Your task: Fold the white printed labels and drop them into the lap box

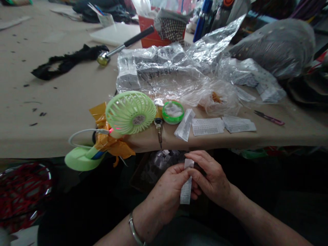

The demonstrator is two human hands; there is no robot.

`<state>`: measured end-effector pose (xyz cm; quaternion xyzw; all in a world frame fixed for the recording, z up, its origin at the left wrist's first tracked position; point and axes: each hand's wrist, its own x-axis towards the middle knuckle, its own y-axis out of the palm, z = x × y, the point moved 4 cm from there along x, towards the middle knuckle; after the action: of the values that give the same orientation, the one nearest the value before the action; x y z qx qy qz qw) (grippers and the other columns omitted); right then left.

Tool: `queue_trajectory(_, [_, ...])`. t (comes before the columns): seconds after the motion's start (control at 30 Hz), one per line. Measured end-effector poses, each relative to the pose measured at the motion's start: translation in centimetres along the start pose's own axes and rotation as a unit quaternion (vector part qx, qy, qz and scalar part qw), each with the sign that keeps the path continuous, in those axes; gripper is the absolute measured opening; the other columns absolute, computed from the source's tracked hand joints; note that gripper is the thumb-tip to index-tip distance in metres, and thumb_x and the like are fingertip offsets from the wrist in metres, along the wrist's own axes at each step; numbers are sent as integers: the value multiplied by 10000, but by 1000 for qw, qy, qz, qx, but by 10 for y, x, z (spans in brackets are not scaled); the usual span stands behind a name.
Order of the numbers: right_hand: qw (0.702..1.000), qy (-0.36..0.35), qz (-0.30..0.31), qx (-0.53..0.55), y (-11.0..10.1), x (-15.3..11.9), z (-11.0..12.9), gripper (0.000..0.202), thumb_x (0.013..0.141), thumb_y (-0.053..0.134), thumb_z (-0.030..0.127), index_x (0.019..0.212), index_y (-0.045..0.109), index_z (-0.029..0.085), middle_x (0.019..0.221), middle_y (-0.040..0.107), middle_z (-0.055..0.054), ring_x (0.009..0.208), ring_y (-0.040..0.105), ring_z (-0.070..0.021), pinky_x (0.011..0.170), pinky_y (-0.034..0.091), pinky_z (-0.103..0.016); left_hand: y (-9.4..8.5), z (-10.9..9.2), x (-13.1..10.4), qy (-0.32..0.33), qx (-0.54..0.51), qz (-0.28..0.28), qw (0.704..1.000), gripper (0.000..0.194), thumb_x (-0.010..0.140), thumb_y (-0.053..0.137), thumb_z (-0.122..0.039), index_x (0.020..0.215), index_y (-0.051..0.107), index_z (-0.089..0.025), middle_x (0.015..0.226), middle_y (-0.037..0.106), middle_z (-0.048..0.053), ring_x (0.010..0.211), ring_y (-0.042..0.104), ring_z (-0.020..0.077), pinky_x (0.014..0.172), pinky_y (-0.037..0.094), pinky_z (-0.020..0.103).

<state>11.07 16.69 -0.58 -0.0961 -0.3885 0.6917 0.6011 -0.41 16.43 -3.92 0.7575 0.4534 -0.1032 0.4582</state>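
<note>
In front of the table edge, my left hand (166, 189) pinches a narrow white printed label strip (186, 191) that hangs nearly upright. My right hand (212, 176) is closed on the strip's upper part, its thumb close to my left thumb and its index finger over the top end. Some of my fingers are hidden behind the strip. On the table just beyond lie stacks of printed labels (208, 126), (239, 124) and a folded bunch of strips (185, 125). A soldering iron (159, 131) points over the edge beside a green round tin (173, 118) with white fluff.
A light-green fan (130, 112), taped at the edge, stands left of the iron. Clear plastic bags of labels (164, 68), a hammer (125, 44), black cloth (69, 63) and tweezers (269, 118) lie on the table (77, 99). Below it is a box of cut scraps (160, 164). A red woven stool (23, 194) is at left.
</note>
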Motion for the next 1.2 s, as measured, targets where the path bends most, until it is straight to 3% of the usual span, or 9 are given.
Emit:
queue_trajectory(0.23, [998,46,-4,35,8,-1,-5,345,875,518,231,1219,522,193,1075,652,-87,961,635,-189,838,528,-324,-4,-2,-4,15,-5,9,1000,197,808,606,-311,810,627,-115,624,605,35,530,557,94,527,447,196])
queue_trajectory(0.43, [997,54,18,49,14,2,-1,262,864,521,225,1109,605,189,998,675,-79,901,651,-185,801,534,-312,-8,-4,-7,13,2,-1,1000,171,808,592,-278,824,643,-116,622,610,33,533,556,91,534,442,196])
queue_trajectory(0.83, [983,137,42,113,23,0,-5,275,861,538,259,1115,623,195,978,674,-77,833,657,-185,694,541,-284,-11,-3,-7,8,0,-3,1000,158,810,575,-273,791,621,-123,597,592,18,508,536,87,523,421,199])
queue_trajectory(1.0, [940,233,16,247,29,0,-12,287,843,578,300,1118,590,219,956,677,-41,763,653,-146,627,531,-239,-19,-2,-9,22,1,-37,999,211,857,526,-328,843,603,-132,606,585,12,516,531,94,525,405,205])
queue_trajectory(1.2, [844,329,53,420,48,9,-14,223,793,634,373,809,566,161,480,569,49,349,490,-77,375,408,-186,-27,-6,-15,52,37,-83,994,248,853,521,-362,734,575,-151,585,584,8,504,514,100,525,381,213])
